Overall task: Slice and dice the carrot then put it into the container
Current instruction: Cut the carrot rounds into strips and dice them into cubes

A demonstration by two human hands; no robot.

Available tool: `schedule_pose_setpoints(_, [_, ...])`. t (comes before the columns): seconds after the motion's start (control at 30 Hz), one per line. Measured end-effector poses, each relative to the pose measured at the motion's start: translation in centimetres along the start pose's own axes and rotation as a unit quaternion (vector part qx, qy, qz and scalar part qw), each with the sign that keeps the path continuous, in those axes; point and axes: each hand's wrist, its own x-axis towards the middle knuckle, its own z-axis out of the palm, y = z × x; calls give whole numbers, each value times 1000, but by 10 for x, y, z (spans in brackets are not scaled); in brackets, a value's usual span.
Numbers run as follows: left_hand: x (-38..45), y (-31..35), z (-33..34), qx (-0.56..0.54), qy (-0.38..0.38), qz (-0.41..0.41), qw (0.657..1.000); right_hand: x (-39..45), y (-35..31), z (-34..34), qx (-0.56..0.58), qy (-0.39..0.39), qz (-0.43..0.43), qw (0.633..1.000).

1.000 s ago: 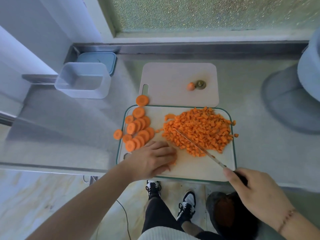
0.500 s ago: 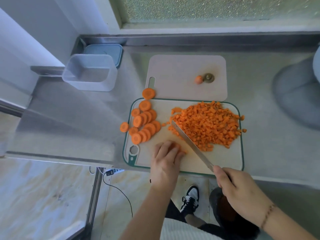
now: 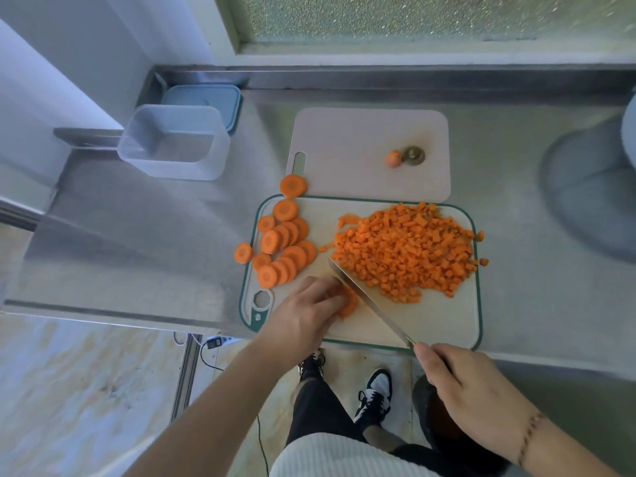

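Observation:
A big pile of diced carrot [image 3: 406, 251] covers the right half of the green-rimmed cutting board [image 3: 444, 318]. Several round carrot slices [image 3: 285, 244] lie on its left side, one on the counter beside it. My left hand [image 3: 306, 313] holds down a few carrot slices [image 3: 349, 304] near the board's front, fingers curled over them. My right hand [image 3: 471, 387] grips the handle of a knife [image 3: 364, 294], whose blade lies right next to those slices, its tip at the pile's edge. The clear empty container [image 3: 172, 142] stands at the back left.
A second pale cutting board [image 3: 344, 156] lies behind the first, with the carrot end and stem [image 3: 404, 156] on it. A blue lid [image 3: 203, 99] sits behind the container. A grey round object [image 3: 592, 180] is at the right. The steel counter's front edge runs just below the board.
My left hand has shifted right and gathered a few slices at the board's front. The knife has come down next to them. The camera view has moved left.

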Motion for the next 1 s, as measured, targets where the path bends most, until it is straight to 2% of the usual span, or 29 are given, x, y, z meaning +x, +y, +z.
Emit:
schedule_pose_setpoints(0.07, [-3,6,7,-8,36,-22,999,1,1,0,0,1,1,1000])
schedule_pose_setpoints(0.2, [-6,36,24,6,100,-117,988,3,0,3,15,1,1,1000])
schedule_pose_setpoints(0.37, [-4,68,35,-18,128,-222,966,2,-3,4,-6,-9,-1,1000])
schedule_pose_setpoints(0.43, [-5,69,33,-26,133,-210,968,2,-4,2,-22,-10,-3,1000])
schedule_pose_setpoints(0.57, [-8,48,30,-7,109,-103,989,4,-9,-3,-93,-36,-2,995])
schedule_pose_setpoints(0.63, [-7,38,29,-17,106,-74,991,6,-13,-5,-125,-49,0,991])
schedule_pose_setpoints(0.77, [-6,35,30,-16,108,-46,993,17,-23,-1,-174,-53,-20,983])
schedule_pose_setpoints(1.0, [-10,36,29,26,127,-40,991,10,-2,-10,-127,-3,-25,992])
